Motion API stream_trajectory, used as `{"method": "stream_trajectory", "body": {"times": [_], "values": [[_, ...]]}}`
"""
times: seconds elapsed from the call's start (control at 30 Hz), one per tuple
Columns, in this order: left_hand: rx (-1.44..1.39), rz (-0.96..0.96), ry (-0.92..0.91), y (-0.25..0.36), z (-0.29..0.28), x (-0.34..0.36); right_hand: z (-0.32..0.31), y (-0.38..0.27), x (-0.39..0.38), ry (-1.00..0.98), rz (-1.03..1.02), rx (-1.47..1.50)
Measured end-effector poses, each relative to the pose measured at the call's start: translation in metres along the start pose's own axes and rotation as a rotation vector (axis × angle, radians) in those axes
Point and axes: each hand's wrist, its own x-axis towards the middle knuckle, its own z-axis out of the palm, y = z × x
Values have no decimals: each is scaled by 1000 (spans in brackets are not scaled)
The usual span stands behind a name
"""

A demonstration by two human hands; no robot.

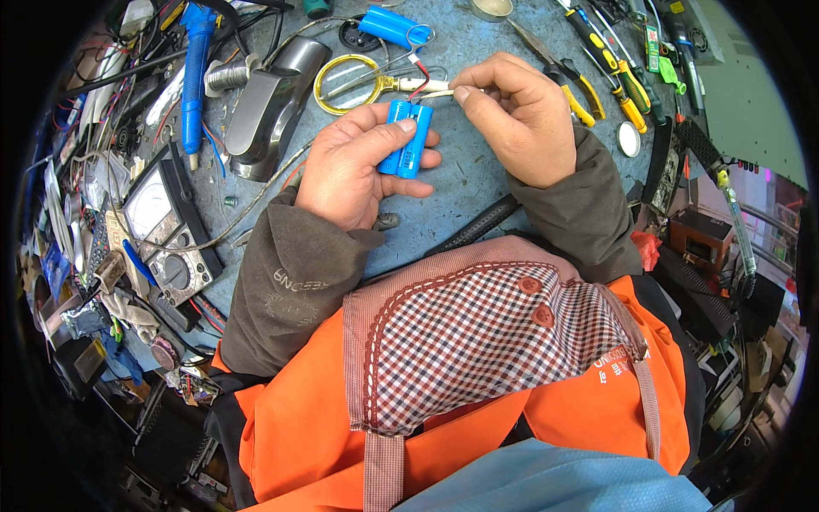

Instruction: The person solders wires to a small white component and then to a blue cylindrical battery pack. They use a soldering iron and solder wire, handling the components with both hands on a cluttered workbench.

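Observation:
My left hand (pixel 358 158) holds a pack of two blue battery cells (pixel 408 136), its thumb across the top and fingers behind. Short red and dark wires rise from the pack to a small white connector (pixel 415 59). My right hand (pixel 520 119), just right of the pack, pinches a thin pale strip or wire (pixel 437 94) between thumb and index finger. A yellow-rimmed round thing with a white handle (pixel 346 60), like a magnifier, lies just beyond my hands, and another blue battery pack (pixel 394 27) lies farther back.
A grey metal piece (pixel 269 107), blue tool (pixel 194 85) and analog meter (pixel 175 264) with tangled cables crowd the left. Pliers (pixel 584 90), several screwdrivers (pixel 631 94) and a small lid (pixel 629 139) are at the right. A black hose (pixel 473 226) lies near the front edge.

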Motion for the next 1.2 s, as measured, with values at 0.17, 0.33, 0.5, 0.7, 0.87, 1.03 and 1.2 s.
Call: {"method": "stream_trajectory", "body": {"times": [0.17, 0.33, 0.5, 0.7, 0.87, 1.03, 1.2], "values": [[-14, 6, -1, 0, 1, 0, -2, -2, 0, -24, 17, -30], [-29, 17, -11, 0, 0, 0, -2, -4, 1, -12, 38, -53], [-33, 20, -21, -1, -2, 1, -2, -3, 0, -2, 36, -38], [-40, 14, -23, -1, -4, 1, -2, -1, 0, -7, 30, -41], [-42, 14, -33, -2, -4, 0, -2, -2, -1, 15, 32, -29], [-37, 17, -33, -1, -4, 0, -2, 1, -2, 0, 32, -5], [-51, 14, -49, -3, -5, 0, 0, 1, -3, 30, 11, -23]]}}
